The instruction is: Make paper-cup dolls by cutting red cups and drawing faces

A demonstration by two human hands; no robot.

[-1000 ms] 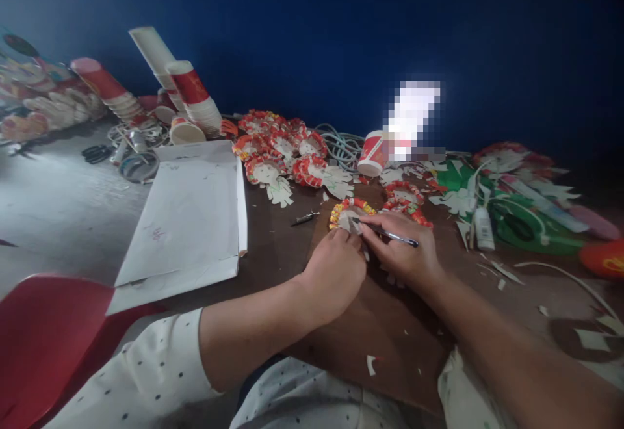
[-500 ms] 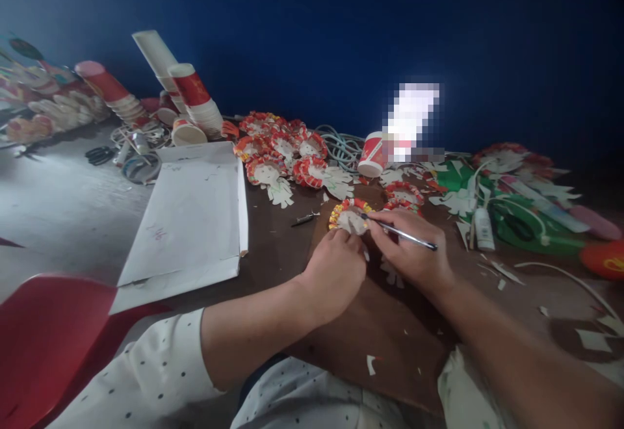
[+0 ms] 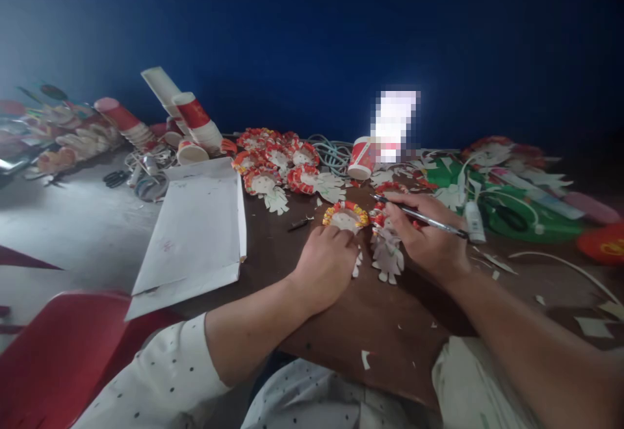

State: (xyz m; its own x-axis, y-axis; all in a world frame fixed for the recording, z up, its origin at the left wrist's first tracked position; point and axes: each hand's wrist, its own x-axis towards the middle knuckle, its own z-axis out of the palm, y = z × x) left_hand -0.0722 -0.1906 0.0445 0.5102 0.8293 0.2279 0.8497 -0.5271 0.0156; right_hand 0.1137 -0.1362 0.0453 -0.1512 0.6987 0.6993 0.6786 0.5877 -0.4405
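Note:
My right hand [image 3: 429, 234] is closed around a slim pen [image 3: 419, 216]; its tip is raised up and left, apart from the paper. My left hand [image 3: 327, 263], fingers curled together, presses on a paper figure [image 3: 344, 219] with a yellow-and-red ring around its head and hides much of the lower body. Between the two hands lies a second paper figure [image 3: 388, 257], its red ring partly covered by my right fingers. Behind them is a pile of similar ringed figures [image 3: 277, 156].
A white flat box [image 3: 195, 227] lies to the left, with stacked paper cups [image 3: 199, 120] beyond it. One red-and-white cup [image 3: 361, 158] stands before a glowing pixelated patch. At right are a green sheet [image 3: 531, 221], a white bottle [image 3: 474, 221] and paper scraps [image 3: 592, 327].
The pen has lifted off the ringed figure and moved right with my right hand, uncovering more of the second figure. My left hand stays on its figure. The view has shifted slightly.

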